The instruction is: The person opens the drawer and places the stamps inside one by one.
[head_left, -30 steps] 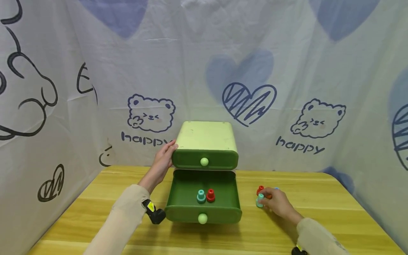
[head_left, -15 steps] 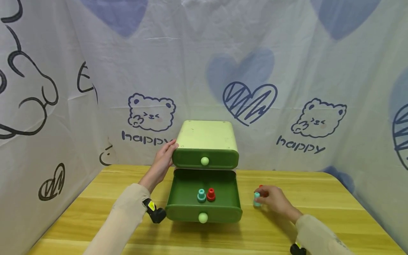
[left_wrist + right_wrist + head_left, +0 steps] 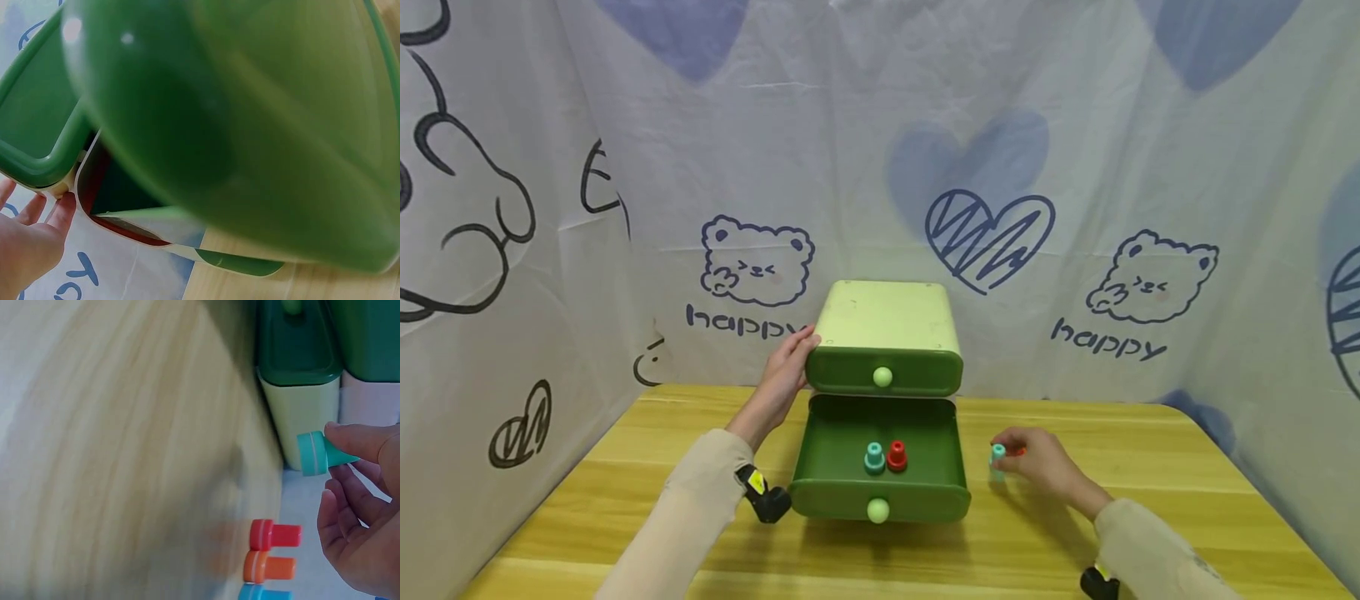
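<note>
A teal peg and a red peg stand in the drawer; the right hand pinches a second teal peg. Red, orange and blue pegs are left towards the desk's right edge. The left hand, fingers extended, touches the cabinet.

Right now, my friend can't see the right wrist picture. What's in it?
The right hand pinches a teal peg by its narrow end, near a green-fronted drawer unit. Nearby, a red peg, orange peg and blue peg stand lined up on a wooden table.

"Happy" can be read twice on the pale backdrop, under bear drawings.
</note>
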The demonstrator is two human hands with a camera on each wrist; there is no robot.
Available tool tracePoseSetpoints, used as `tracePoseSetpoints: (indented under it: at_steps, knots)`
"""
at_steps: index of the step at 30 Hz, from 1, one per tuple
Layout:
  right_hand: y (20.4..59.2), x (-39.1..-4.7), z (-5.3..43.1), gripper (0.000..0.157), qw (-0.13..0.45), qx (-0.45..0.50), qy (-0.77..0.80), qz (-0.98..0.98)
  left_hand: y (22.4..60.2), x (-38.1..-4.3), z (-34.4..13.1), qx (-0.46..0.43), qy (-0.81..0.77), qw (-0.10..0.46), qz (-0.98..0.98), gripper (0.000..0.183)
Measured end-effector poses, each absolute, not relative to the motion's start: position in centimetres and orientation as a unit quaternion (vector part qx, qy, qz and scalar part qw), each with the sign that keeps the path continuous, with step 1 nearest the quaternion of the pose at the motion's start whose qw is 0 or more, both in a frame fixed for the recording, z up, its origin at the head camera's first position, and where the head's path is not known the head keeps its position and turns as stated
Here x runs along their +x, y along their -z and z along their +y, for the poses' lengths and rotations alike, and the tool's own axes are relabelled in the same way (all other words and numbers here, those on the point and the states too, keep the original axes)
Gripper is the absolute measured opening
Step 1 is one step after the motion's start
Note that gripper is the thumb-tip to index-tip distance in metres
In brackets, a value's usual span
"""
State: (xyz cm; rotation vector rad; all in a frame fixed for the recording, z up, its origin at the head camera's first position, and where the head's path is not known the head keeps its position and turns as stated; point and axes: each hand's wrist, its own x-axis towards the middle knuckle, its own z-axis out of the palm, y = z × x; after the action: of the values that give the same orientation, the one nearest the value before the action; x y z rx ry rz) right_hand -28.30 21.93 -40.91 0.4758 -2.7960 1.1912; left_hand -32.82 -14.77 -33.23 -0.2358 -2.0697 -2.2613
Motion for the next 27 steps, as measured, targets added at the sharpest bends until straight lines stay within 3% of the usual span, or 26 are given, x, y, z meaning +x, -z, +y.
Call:
tracePoseSetpoints:
  at_steps: [14,27]
  knots:
    - [36.9,-27.7,20.7,0.024,0.014,0.141,-0.415,-0.899,33.2,-32.9,-14.8,-0.072,0.737,0.033,-0.671,0.057]
    - [34.1,-27.5,20.1,0.013,0.005,0.205,-0.368,-0.907,33.2,-32.9,-14.8,-0.070,0.741,0.033,-0.667,0.056]
